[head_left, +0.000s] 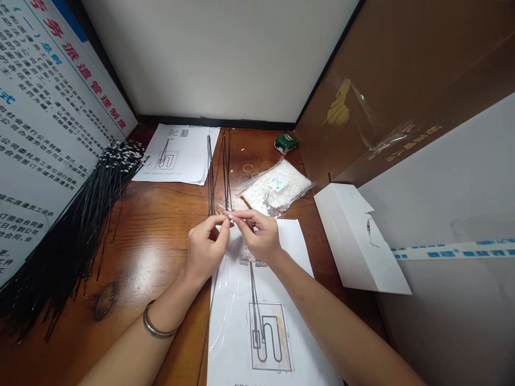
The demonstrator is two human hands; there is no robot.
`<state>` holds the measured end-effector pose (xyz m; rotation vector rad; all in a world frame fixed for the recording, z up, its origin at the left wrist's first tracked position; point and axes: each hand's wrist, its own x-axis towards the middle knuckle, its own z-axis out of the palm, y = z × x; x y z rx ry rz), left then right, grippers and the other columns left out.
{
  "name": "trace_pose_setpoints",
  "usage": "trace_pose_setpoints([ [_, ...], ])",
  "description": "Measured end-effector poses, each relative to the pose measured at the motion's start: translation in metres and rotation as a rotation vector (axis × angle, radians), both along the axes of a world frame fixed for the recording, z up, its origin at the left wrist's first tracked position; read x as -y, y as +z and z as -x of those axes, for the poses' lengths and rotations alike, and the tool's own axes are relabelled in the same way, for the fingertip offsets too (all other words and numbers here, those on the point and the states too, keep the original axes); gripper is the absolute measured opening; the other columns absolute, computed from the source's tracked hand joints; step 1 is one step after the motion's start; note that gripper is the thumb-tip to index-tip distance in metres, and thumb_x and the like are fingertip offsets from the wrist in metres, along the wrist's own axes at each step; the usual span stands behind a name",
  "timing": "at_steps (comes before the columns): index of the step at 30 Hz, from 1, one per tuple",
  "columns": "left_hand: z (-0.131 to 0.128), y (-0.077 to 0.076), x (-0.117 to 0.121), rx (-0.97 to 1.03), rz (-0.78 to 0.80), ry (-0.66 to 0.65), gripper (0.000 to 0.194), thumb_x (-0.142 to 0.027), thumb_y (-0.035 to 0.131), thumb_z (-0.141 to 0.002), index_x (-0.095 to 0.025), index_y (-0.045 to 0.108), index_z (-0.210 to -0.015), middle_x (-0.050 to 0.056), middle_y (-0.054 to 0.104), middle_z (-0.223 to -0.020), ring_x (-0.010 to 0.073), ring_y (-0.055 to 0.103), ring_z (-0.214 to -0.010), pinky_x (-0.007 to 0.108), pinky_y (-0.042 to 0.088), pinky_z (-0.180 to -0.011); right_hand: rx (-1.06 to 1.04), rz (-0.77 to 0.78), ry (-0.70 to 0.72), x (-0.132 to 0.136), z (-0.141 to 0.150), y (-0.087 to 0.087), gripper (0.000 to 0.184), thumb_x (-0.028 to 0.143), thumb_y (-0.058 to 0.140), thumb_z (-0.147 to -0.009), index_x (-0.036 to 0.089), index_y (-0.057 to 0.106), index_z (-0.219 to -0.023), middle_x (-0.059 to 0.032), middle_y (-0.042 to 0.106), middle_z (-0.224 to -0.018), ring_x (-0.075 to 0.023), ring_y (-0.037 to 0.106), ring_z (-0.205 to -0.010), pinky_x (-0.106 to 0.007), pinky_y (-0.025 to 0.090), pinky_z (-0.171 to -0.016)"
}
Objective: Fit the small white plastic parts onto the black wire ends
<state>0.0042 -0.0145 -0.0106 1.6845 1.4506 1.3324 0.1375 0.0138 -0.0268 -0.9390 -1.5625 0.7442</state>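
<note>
My left hand [207,246] and my right hand [259,235] meet fingertip to fingertip above the top of a printed drawing sheet [233,332]. Both are closed in a pinch around a tiny white connector [230,217], mostly covered by the fingers. A thin black wire [204,343] trails down from below my left hand along the sheet's left edge; its upper end is hidden. Just beyond my fingers lie several loose black wires [210,177]. Close behind my right hand rests a clear bag of small white connectors [277,185], with some spilling near its opening.
At the left, a large bundle of black wires with white ends [80,225] leans by a printed board [48,107]. Another drawing sheet [185,161] lies at the back. A green tape measure [286,142], a white box [354,236] and brown cardboard [402,80] stand right.
</note>
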Motion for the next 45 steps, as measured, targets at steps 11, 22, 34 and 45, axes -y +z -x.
trace_pose_setpoints([
  [11, 0.0013, 0.0013, -0.0001, -0.13, -0.1, -0.004, 0.017, -0.022, 0.052, -0.088, -0.016, 0.068, -0.093, 0.004, 0.072, -0.081, 0.0111, 0.058, -0.059, 0.022, 0.044, -0.058, 0.034, -0.035, 0.019, -0.0018, 0.0, 0.0016, 0.011, 0.022, 0.058, -0.085, 0.02, 0.068, -0.088, -0.0045, 0.074, -0.077, -0.0143, 0.067, -0.06, -0.024, 0.05, -0.047],
  [22, 0.0021, 0.0003, -0.0007, -0.017, 0.012, -0.021, 0.017, -0.025, 0.055, -0.088, -0.016, 0.068, -0.092, 0.003, 0.071, -0.08, 0.0125, 0.061, -0.066, 0.023, 0.045, -0.061, -0.019, -0.006, 0.087, -0.0034, -0.0003, -0.002, 0.01, 0.02, 0.057, -0.086, 0.019, 0.066, -0.09, -0.0049, 0.072, -0.077, -0.015, 0.068, -0.062, -0.025, 0.054, -0.051],
  [34, -0.0001, 0.003, -0.0007, 0.095, 0.073, 0.014, 0.015, -0.026, 0.057, -0.086, -0.016, 0.068, -0.085, 0.004, 0.07, -0.077, 0.0143, 0.062, -0.069, 0.024, 0.046, -0.062, 0.089, -0.173, -0.044, -0.0028, 0.0015, 0.0031, 0.012, 0.016, 0.059, -0.084, 0.018, 0.069, -0.09, -0.0011, 0.07, -0.071, -0.0067, 0.04, -0.038, -0.024, 0.04, -0.041],
  [45, 0.0002, 0.0017, -0.001, 0.034, 0.067, 0.0, 0.015, -0.027, 0.057, -0.086, -0.016, 0.067, -0.089, 0.002, 0.068, -0.073, 0.0117, 0.058, -0.059, 0.022, 0.043, -0.055, 0.117, -0.259, -0.053, -0.0037, 0.0016, 0.0023, 0.013, 0.012, 0.058, -0.085, 0.019, 0.067, -0.09, -0.0035, 0.074, -0.08, -0.0097, 0.057, -0.049, -0.024, 0.049, -0.047],
])
